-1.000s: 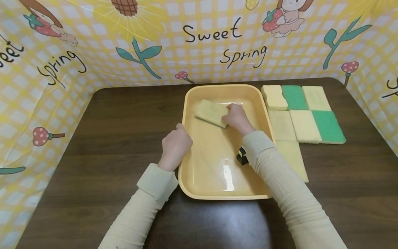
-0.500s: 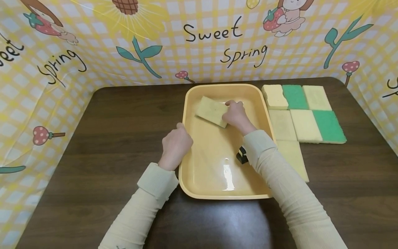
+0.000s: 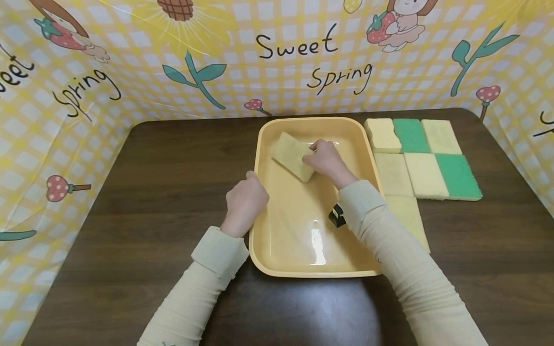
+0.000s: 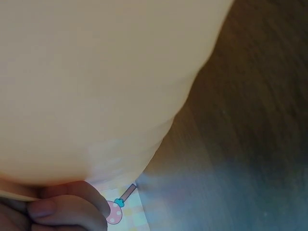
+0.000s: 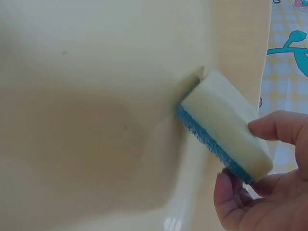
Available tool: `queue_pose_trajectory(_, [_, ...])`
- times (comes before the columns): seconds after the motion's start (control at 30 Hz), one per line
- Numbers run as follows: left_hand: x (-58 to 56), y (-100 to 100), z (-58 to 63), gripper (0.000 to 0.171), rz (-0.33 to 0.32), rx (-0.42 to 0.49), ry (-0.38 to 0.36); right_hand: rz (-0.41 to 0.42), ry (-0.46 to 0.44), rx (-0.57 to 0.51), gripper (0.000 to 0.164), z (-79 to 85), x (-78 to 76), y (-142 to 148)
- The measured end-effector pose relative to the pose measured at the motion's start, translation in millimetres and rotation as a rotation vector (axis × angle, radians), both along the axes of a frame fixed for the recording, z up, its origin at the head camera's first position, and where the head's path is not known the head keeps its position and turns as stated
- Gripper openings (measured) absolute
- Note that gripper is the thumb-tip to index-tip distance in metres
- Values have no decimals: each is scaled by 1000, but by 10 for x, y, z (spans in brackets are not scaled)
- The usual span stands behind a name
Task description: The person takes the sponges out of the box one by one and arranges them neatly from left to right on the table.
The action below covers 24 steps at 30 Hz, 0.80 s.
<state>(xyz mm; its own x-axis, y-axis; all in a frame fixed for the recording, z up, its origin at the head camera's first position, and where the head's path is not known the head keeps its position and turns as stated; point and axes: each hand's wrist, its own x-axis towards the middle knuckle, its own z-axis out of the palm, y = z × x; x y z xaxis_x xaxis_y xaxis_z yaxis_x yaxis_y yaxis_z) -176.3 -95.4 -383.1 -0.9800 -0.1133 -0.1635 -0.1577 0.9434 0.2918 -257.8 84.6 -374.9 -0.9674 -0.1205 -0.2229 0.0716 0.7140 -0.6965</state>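
A shallow yellow plastic tray [image 3: 285, 240] stands on the dark wooden table. My left hand [image 3: 245, 204] grips its left rim; the left wrist view shows curled fingers [image 4: 72, 211] at the tray's edge. My right hand [image 3: 328, 159] pinches a sponge [image 3: 291, 153] inside the tray, near its far left part. Seen from the right wrist, the sponge [image 5: 219, 122] is pale yellow with a blue-green scouring layer on its lower side. It is tilted, with the thumb on the pale face and other fingers beneath.
To the tray's right, several sponges lie flat side by side, some showing a pale face [image 3: 426, 175] and some a green face [image 3: 458, 175]. A small black object [image 3: 336, 216] shows by the right cuff. A patterned cloth [image 3: 281, 72] hangs behind and beside the table [image 3: 173, 158].
The sponge has turned in the right hand, and its near right corner now points more toward the tray's front. The right hand has shifted slightly; the left hand and tray stay put.
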Motion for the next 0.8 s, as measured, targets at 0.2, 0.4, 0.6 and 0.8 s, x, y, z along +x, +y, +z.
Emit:
queue_pose_trajectory(0.2, [2,3,11,16,1,6,-2,14,-31,-7,30,48,38,-31])
queue_pose_trajectory(0.4, [11,1,11,16,-4,3,-1,-7,-26,3,16,114,54,-40])
queue_pose_trajectory(0.6, [12,-3,14,17,-6,10,4,-14,-74,18,45,252,61,-2])
queue_pose_trajectory(0.8, [6,-2,20,19,-6,13,-8,-24,-59,-6,43,387,86,56])
